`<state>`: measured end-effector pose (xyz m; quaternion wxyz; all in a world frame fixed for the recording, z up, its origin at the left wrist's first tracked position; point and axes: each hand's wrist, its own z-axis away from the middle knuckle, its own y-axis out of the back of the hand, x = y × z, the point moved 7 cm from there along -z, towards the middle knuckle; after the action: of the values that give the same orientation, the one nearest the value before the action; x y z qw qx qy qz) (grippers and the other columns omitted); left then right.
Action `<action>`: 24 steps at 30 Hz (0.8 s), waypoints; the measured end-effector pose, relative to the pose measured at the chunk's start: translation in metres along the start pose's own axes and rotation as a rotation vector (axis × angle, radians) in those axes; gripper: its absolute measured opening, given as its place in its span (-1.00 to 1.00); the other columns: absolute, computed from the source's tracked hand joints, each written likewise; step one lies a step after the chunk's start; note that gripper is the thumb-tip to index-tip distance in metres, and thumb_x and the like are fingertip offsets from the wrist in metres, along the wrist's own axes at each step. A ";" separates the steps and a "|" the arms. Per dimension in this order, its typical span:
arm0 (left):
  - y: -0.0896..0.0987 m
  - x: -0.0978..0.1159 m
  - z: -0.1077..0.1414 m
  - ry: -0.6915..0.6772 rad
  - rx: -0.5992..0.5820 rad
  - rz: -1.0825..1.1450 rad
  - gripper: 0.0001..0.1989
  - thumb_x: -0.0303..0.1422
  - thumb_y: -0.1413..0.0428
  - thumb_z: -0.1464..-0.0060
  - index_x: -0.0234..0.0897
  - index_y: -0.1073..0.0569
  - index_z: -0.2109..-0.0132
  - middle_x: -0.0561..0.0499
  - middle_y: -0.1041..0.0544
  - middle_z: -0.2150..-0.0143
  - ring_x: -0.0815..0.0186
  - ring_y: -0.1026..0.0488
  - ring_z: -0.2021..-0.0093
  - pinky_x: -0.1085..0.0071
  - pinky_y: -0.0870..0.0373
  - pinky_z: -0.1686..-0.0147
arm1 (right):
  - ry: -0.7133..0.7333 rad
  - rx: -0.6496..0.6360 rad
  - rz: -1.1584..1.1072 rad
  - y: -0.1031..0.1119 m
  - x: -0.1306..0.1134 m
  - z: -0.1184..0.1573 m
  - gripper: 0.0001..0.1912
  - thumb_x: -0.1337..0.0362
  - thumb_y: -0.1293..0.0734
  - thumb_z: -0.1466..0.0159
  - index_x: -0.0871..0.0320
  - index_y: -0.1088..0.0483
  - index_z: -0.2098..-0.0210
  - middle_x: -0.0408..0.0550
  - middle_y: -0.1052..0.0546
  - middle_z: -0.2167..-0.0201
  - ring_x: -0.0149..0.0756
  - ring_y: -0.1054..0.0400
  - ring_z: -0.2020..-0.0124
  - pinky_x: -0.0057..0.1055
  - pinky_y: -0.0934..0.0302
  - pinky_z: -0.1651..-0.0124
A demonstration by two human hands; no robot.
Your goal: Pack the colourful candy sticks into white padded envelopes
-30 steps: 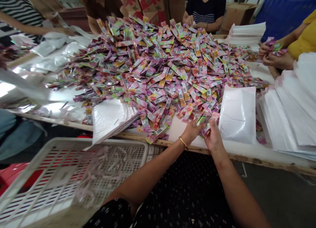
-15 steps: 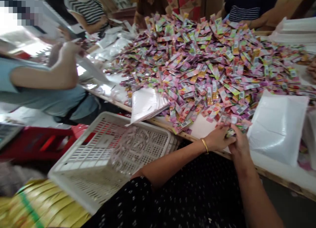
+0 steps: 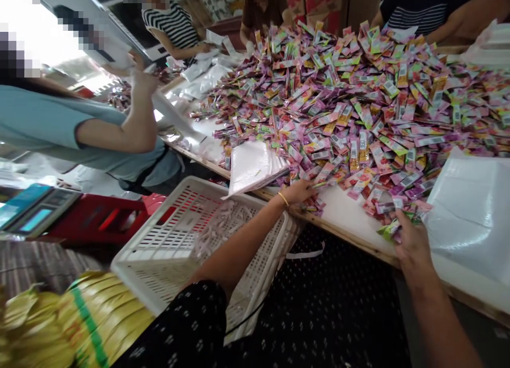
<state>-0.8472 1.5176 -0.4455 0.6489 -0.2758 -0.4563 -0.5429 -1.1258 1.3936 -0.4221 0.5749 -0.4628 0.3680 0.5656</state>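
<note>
My left hand (image 3: pixel 298 191), with a gold bangle at the wrist, reaches to the near left edge of the heap of small printed sachets (image 3: pixel 319 118). Its fingers are closed on a sachet (image 3: pixel 320 185) there, though the fingertips are partly hidden. In my right hand (image 3: pixel 413 240) is a small bunch of sachets (image 3: pixel 392 225), green and pink, held above the table's front edge. A white padded mailer bag (image 3: pixel 474 214) lies just right of that hand. To the left of my left hand rests a stack of white mailer bags (image 3: pixel 255 169).
Below the table edge stands a white plastic basket (image 3: pixel 131 262) with pale strips inside. One white strip (image 3: pixel 306 254) shows against my dark clothing. A person in light blue (image 3: pixel 43 118) works at left; others stand across the table. Yellow sacks (image 3: pixel 107 309) lie at lower left.
My hands, together at the bunch of sachets before, have come apart. The left has moved left to the heap's edge; the right keeps the bunch. A white strip has appeared beside the basket.
</note>
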 end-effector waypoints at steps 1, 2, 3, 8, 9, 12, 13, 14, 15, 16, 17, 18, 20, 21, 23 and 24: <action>-0.002 0.001 -0.003 0.027 -0.036 0.099 -0.81 -0.35 -0.18 -0.02 -0.32 -0.45 0.50 0.00 -0.45 0.59 0.37 -0.37 0.59 0.52 -0.23 0.58 | -0.007 -0.003 -0.014 -0.001 0.000 0.001 -0.55 0.09 -0.58 0.20 0.19 -0.35 0.50 -0.22 -0.41 0.64 -0.47 -0.26 0.65 -0.52 -0.22 0.63; -0.005 0.004 -0.005 0.037 -0.050 0.174 -0.78 -0.33 -0.15 -0.05 -0.33 -0.44 0.51 -0.01 -0.45 0.59 0.40 -0.33 0.62 0.54 -0.18 0.62 | -0.014 -0.009 -0.036 -0.001 0.000 0.001 -0.54 0.10 -0.59 0.21 0.19 -0.34 0.50 -0.23 -0.41 0.63 -0.48 -0.27 0.65 -0.52 -0.22 0.63; -0.007 0.007 -0.007 0.036 -0.051 0.237 -0.77 -0.33 -0.13 -0.07 -0.33 -0.43 0.51 -0.01 -0.44 0.59 0.43 -0.30 0.63 0.55 -0.14 0.64 | -0.020 -0.015 -0.063 -0.002 0.000 0.001 -0.53 0.10 -0.60 0.21 0.19 -0.33 0.50 -0.23 -0.41 0.63 -0.48 -0.27 0.65 -0.52 -0.22 0.63; -0.030 0.023 -0.016 0.010 -0.050 0.436 -0.73 -0.36 -0.14 -0.03 -0.30 -0.25 0.54 0.04 -0.41 0.54 0.56 -0.16 0.66 0.60 0.01 0.66 | -0.088 0.016 -0.162 0.002 0.007 -0.002 -0.53 0.13 -0.60 0.21 0.20 -0.32 0.49 -0.22 -0.43 0.62 -0.47 -0.29 0.63 -0.51 -0.27 0.59; -0.033 0.025 -0.018 0.001 -0.042 0.454 -0.71 -0.35 -0.15 -0.03 -0.29 -0.23 0.54 0.04 -0.40 0.54 0.57 -0.14 0.67 0.60 0.05 0.67 | -0.109 0.022 -0.166 0.003 0.008 -0.002 -0.53 0.13 -0.60 0.21 0.21 -0.33 0.48 -0.22 -0.43 0.61 -0.48 -0.29 0.63 -0.51 -0.27 0.58; -0.036 0.031 -0.023 -0.045 0.020 0.467 -0.75 -0.34 -0.18 -0.02 -0.29 -0.27 0.50 0.08 -0.38 0.57 0.56 -0.14 0.68 0.59 0.09 0.68 | -0.137 -0.014 -0.166 0.002 0.009 -0.002 -0.53 0.13 -0.60 0.20 0.19 -0.33 0.46 -0.23 -0.45 0.59 -0.48 -0.29 0.63 -0.51 -0.28 0.58; -0.034 0.034 -0.025 -0.066 0.049 0.465 -0.76 -0.33 -0.19 -0.01 -0.29 -0.29 0.48 0.10 -0.36 0.58 0.56 -0.15 0.68 0.59 0.08 0.68 | -0.132 -0.033 -0.167 0.001 0.008 -0.002 -0.53 0.13 -0.60 0.18 0.19 -0.32 0.46 -0.24 -0.45 0.59 -0.47 -0.30 0.63 -0.50 -0.29 0.58; -0.033 0.036 -0.026 -0.087 0.075 0.462 -0.76 -0.32 -0.21 -0.01 -0.29 -0.30 0.46 0.12 -0.35 0.59 0.56 -0.15 0.68 0.60 0.07 0.68 | -0.123 -0.048 -0.168 0.000 0.007 -0.002 -0.53 0.13 -0.60 0.17 0.18 -0.31 0.45 -0.24 -0.44 0.59 -0.47 -0.30 0.63 -0.50 -0.29 0.58; -0.031 0.039 -0.028 -0.106 0.095 0.462 -0.75 -0.31 -0.23 0.01 -0.29 -0.30 0.45 0.14 -0.34 0.60 0.56 -0.14 0.68 0.60 0.06 0.67 | -0.114 -0.059 -0.171 0.000 0.006 -0.003 -0.53 0.12 -0.60 0.15 0.18 -0.31 0.45 -0.25 -0.44 0.60 -0.46 -0.30 0.63 -0.50 -0.30 0.59; -0.031 0.042 -0.028 -0.122 0.110 0.463 -0.72 -0.30 -0.25 0.02 -0.30 -0.29 0.45 0.15 -0.33 0.60 0.57 -0.14 0.68 0.60 0.05 0.67 | -0.106 -0.068 -0.178 -0.001 0.006 -0.004 -0.53 0.12 -0.60 0.14 0.18 -0.30 0.45 -0.25 -0.43 0.60 -0.46 -0.30 0.63 -0.50 -0.30 0.58; -0.032 0.045 -0.029 -0.130 0.111 0.462 -0.70 -0.28 -0.26 0.04 -0.30 -0.29 0.46 0.15 -0.33 0.60 0.58 -0.14 0.68 0.60 0.05 0.66 | -0.099 -0.076 -0.186 -0.002 0.006 -0.005 -0.52 0.11 -0.60 0.13 0.18 -0.30 0.44 -0.25 -0.43 0.60 -0.46 -0.30 0.63 -0.50 -0.30 0.58; -0.035 0.048 -0.030 -0.130 0.098 0.461 -0.69 -0.27 -0.26 0.03 -0.31 -0.29 0.48 0.14 -0.32 0.60 0.58 -0.13 0.68 0.59 0.05 0.66 | -0.092 -0.084 -0.193 -0.003 0.006 -0.006 -0.52 0.11 -0.60 0.13 0.18 -0.29 0.43 -0.26 -0.43 0.59 -0.47 -0.31 0.63 -0.50 -0.31 0.57; -0.047 0.052 -0.030 -0.102 0.054 0.459 -0.69 -0.26 -0.22 -0.01 -0.31 -0.30 0.51 0.12 -0.31 0.62 0.57 -0.13 0.68 0.57 0.06 0.67 | -0.068 -0.097 -0.198 -0.008 0.006 -0.007 -0.51 0.10 -0.59 0.10 0.17 -0.30 0.39 -0.27 -0.44 0.58 -0.47 -0.33 0.61 -0.51 -0.31 0.55; -0.057 0.054 -0.030 -0.086 0.031 0.454 -0.70 -0.25 -0.18 -0.04 -0.31 -0.31 0.51 0.11 -0.31 0.63 0.55 -0.13 0.67 0.56 0.06 0.67 | -0.058 -0.097 -0.196 -0.011 0.006 -0.007 -0.51 0.09 -0.59 0.10 0.17 -0.31 0.37 -0.27 -0.44 0.57 -0.46 -0.34 0.60 -0.51 -0.31 0.54; -0.080 0.059 -0.028 -0.079 -0.010 0.411 -0.71 -0.25 -0.10 -0.13 -0.31 -0.33 0.48 0.08 -0.34 0.60 0.52 -0.15 0.65 0.55 0.02 0.65 | -0.058 -0.086 -0.199 -0.019 0.008 -0.006 -0.49 0.09 -0.60 0.13 0.16 -0.34 0.34 -0.27 -0.47 0.55 -0.46 -0.36 0.58 -0.50 -0.33 0.51; -0.093 0.062 -0.027 -0.093 -0.015 0.358 -0.72 -0.26 -0.06 -0.16 -0.30 -0.33 0.47 0.06 -0.37 0.57 0.50 -0.19 0.63 0.53 -0.05 0.62 | -0.061 -0.081 -0.207 -0.024 0.009 -0.005 -0.48 0.09 -0.61 0.15 0.16 -0.36 0.32 -0.25 -0.49 0.52 -0.44 -0.38 0.55 -0.49 -0.36 0.47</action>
<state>-0.9287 1.4425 -0.4142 0.7112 -0.3824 -0.4254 -0.4087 -1.1004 1.3932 -0.4293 0.6220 -0.5038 0.2774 0.5314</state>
